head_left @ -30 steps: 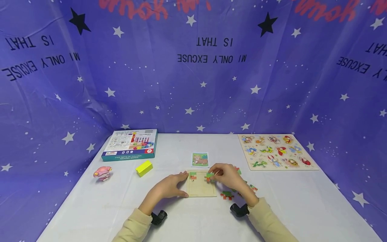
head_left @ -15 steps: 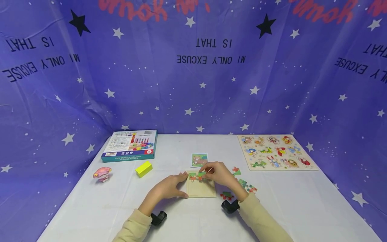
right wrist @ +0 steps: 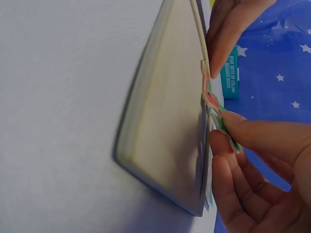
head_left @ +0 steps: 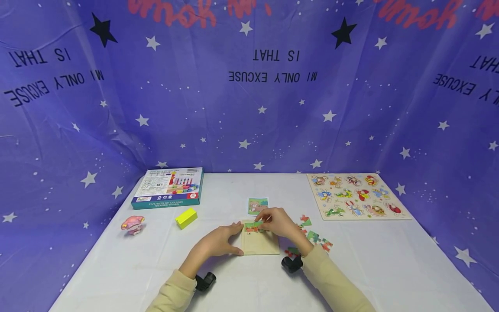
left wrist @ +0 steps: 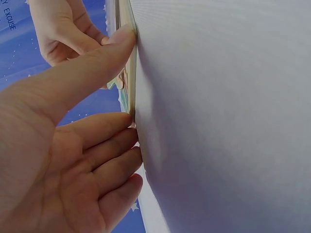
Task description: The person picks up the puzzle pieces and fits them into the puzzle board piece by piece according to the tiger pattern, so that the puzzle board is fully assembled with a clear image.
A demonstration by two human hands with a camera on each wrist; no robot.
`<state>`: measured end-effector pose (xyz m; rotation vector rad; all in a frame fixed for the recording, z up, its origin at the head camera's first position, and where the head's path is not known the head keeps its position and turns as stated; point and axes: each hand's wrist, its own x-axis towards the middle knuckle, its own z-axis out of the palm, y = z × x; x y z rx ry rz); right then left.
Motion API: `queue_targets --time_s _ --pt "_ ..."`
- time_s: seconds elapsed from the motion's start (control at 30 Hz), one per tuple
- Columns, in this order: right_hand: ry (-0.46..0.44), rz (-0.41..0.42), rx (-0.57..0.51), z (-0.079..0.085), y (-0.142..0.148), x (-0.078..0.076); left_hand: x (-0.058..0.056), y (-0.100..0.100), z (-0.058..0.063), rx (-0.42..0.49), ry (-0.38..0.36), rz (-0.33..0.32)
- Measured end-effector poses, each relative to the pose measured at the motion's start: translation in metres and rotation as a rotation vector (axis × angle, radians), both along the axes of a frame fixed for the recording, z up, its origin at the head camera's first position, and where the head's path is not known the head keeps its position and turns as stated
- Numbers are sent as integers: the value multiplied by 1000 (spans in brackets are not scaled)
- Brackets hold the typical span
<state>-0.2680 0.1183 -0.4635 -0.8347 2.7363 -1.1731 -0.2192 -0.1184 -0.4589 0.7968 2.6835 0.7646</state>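
A shallow wooden puzzle tray [head_left: 262,247] lies mid-table with a green-and-red jigsaw piece [head_left: 248,227] in its far left corner. My right hand [head_left: 280,224] pinches another green-and-red jigsaw piece [right wrist: 222,122] between thumb and fingers, tilted against the first one; the fingers partly cover it in the head view. My left hand [head_left: 218,241] rests along the tray's left side, thumb at the near corner, straight fingers at the far corner. In the left wrist view, the thumb and fingertips of the left hand [left wrist: 82,145] touch the tray's edge.
Several loose jigsaw pieces [head_left: 313,236] lie right of the tray, partly behind the right wrist. A bear picture card [head_left: 258,204] lies beyond it. Around stand a boxed toy set [head_left: 167,188], yellow block [head_left: 186,218], pink figurine [head_left: 133,224] and insect peg puzzle [head_left: 356,197].
My right hand has moved left across the tray with the piece, bringing it up against the one in the far left corner. My left hand has stayed still.
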Motion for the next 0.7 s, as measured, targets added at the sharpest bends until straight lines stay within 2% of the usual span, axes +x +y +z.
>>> queue_targets --time_s 0.2,0.7 --pt "-11 -41 43 -3 -2 -4 0 0 0 -2 -1 3" --pt "-6 -66 101 -2 -6 -4 0 -1 -1 -1 7 -1"
